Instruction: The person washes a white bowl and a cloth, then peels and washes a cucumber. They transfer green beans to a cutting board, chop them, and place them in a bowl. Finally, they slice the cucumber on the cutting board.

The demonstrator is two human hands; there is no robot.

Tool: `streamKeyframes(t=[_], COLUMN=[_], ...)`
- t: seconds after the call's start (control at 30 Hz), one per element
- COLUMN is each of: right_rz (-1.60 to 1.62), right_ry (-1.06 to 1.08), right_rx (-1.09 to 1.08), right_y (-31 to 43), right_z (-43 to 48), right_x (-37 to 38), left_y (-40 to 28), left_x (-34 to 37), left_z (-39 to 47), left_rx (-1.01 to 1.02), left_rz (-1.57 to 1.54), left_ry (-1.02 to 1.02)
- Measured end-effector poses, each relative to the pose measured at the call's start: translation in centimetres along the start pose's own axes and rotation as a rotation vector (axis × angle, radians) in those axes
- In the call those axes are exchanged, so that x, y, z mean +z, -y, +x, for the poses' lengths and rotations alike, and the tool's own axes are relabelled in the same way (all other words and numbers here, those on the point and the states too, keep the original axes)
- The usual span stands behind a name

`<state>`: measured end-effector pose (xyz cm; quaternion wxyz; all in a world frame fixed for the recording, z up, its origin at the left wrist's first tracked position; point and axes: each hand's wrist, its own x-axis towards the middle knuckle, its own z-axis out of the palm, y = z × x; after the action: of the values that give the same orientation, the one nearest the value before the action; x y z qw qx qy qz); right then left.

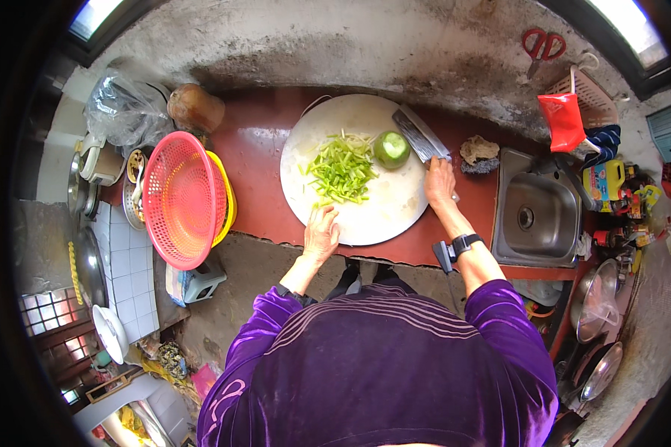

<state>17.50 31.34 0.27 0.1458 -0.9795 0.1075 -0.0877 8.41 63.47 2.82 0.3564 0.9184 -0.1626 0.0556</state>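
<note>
A round whitish cutting board (363,223) lies on the red counter. Chopped green stalks (342,167) are heaped on its left half, and a round green vegetable (392,150) with a pale cut face sits to their right. My right hand (440,181) is at the board's right edge, its fingers closed on the handle of a cleaver (416,133), whose blade lies flat over the board's upper right. My left hand (321,232) rests at the board's lower left edge, fingers loosely bent beside the stalks, holding nothing visible.
A pink plastic colander (183,195) stands left, against a yellow basket (227,198). Right of the board are a crumpled cloth (479,150) and a steel sink (531,223). Red-handled scissors (542,47) hang on the back wall. A brown gourd (195,108) stands at the back left.
</note>
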Motion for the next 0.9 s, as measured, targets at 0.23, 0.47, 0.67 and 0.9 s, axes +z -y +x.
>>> streamKeyframes(t=[0.23, 0.47, 0.67, 0.9], right_rz=[0.457, 0.696, 1.116, 1.347], right_ry=[-0.109, 1.224, 0.36, -0.243], right_rx=[-0.363, -0.219, 1.118, 1.447], right_y=[1.0, -2.3, -6.1, -7.9], right_z=[-5.7, -28.0, -31.0, -30.8], right_x=[-4.7, -0.2, 14.9, 20.0], left_y=[0.8, 0.6, 2.4, 2.6], left_x=[2.3, 4.3, 5.0, 4.8], left_z=[-1.1, 1.7, 1.9, 1.7], left_rx=[0.014, 0.247, 0.337, 0.307], left_rz=[0.075, 0.208, 0.294, 0.265], left_ry=[0.048, 0.107, 0.104, 0.149])
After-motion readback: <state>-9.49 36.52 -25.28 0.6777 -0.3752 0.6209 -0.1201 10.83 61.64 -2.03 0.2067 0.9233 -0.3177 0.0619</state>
